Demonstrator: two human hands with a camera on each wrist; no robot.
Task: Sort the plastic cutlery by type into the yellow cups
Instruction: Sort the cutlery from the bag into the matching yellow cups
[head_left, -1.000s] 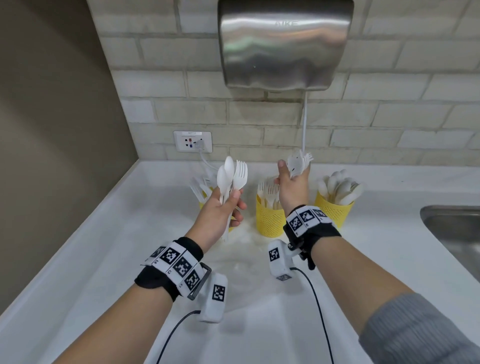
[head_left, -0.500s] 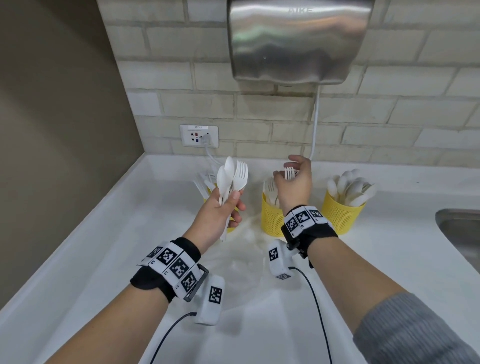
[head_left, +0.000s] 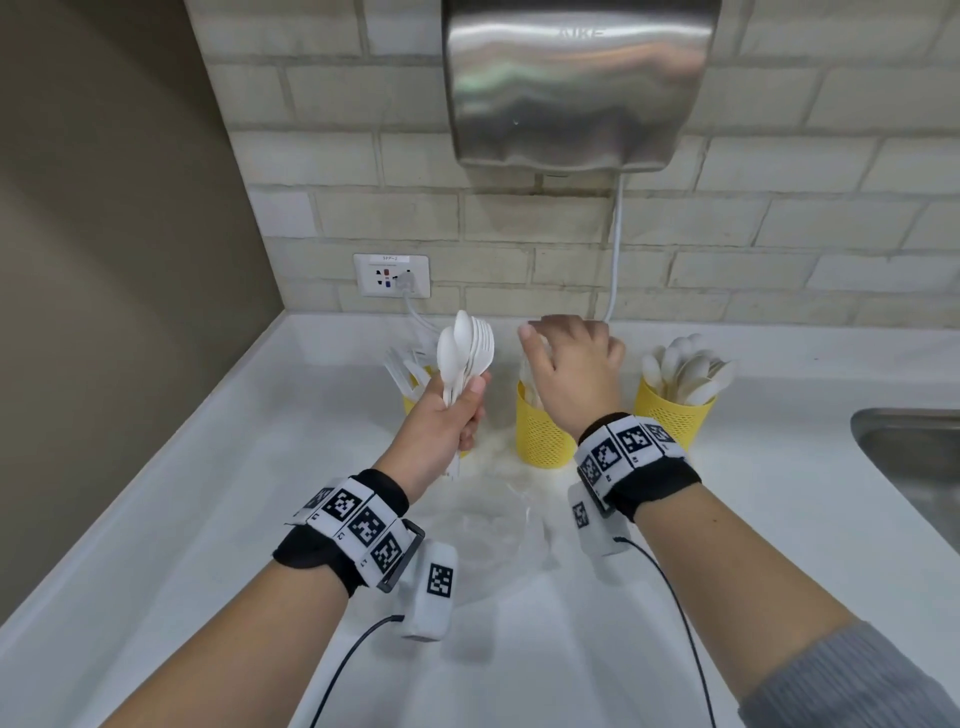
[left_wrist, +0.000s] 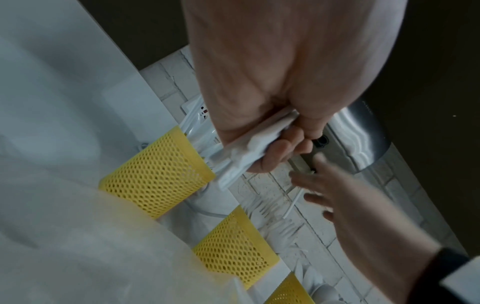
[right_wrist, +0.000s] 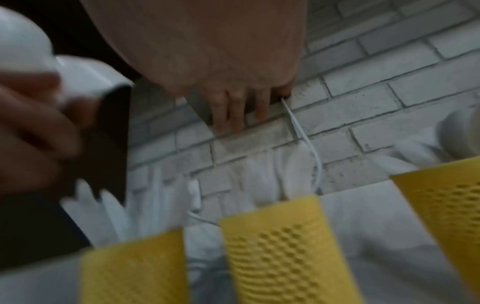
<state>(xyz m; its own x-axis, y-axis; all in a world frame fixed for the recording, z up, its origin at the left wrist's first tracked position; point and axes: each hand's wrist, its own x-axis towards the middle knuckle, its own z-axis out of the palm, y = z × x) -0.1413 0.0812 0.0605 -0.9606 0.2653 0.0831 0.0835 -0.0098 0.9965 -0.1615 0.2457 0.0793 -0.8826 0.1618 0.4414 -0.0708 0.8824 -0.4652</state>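
Observation:
My left hand (head_left: 447, 415) grips a bunch of white plastic spoons and forks (head_left: 465, 353) upright by their handles (left_wrist: 249, 152). Three yellow mesh cups stand in a row near the back wall. The left cup (left_wrist: 155, 174) holds knives and is mostly hidden behind my left hand in the head view. Forks stand in the middle cup (head_left: 540, 431). The right cup (head_left: 675, 410) is full of spoons. My right hand (head_left: 571, 364) hovers over the middle cup with straight, spread fingers (right_wrist: 233, 111) and holds nothing.
A white countertop (head_left: 208, 493) runs to a brick wall with a steel hand dryer (head_left: 576, 83) overhead. A wall socket (head_left: 392, 275) with a cable sits behind the cups. A steel sink (head_left: 919, 457) lies at the right. Clear plastic wrap (head_left: 493, 525) lies between my wrists.
My right hand lowered the forks it held into the middle cup and let them go; its fingers are now spread. The left hand kept its bunch nearly still.

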